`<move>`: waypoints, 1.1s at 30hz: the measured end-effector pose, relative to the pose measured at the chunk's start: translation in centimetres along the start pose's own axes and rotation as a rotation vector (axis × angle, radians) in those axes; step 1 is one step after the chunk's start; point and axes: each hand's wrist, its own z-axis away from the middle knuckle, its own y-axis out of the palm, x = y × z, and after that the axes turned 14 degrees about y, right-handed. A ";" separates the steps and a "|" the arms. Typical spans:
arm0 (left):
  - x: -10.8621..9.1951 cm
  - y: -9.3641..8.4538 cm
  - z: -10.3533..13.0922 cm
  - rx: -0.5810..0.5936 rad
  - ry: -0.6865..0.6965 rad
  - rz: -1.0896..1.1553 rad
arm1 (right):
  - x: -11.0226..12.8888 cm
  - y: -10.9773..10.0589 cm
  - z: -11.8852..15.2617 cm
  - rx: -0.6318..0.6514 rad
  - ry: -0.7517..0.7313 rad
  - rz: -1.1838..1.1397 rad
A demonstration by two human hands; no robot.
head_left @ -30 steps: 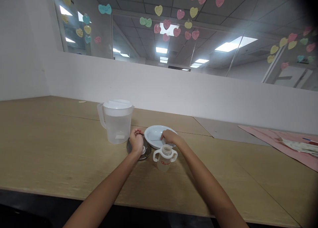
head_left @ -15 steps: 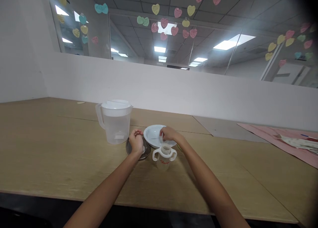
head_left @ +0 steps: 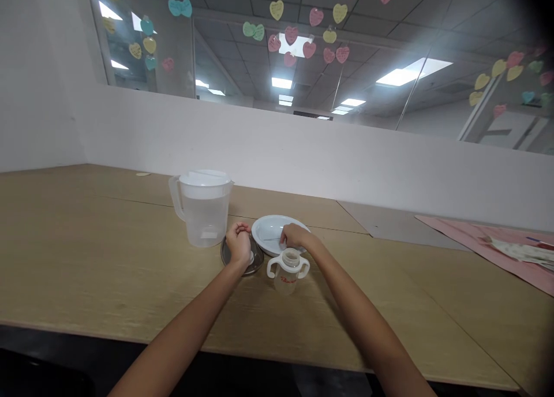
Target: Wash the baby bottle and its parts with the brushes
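Observation:
A white bowl (head_left: 262, 244) sits near the middle of the table. My right hand (head_left: 294, 236) reaches over its right side, fingers pointing down and pinched on something small and whitish that I cannot make out. Just in front stands a clear bottle (head_left: 285, 281) with two white handles, red lettering and an open top. My left hand (head_left: 239, 243) rests over a dark glass lid (head_left: 257, 263), its fingers curled; whether they hold anything is hidden. To the left, a translucent pitcher (head_left: 206, 218) with a white lid stands upright behind the left hand.
A wooden table (head_left: 108, 258) spans the view, its front edge near the bottom. At the right lies a pink cloth (head_left: 459, 228) with a pale item and a pen on it. A grey sheet (head_left: 393, 224) lies behind; a white wall (head_left: 281, 154) borders the table.
My right hand has dipped slightly lower into the bowl, and the whitish thing at its fingers shows less. My left hand stays over the lid. The whole view has shifted slightly.

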 end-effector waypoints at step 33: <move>0.2 0.0 0.1 0.014 0.037 0.051 | 0.2 -7.7 8.0 0.335 -0.392 -0.936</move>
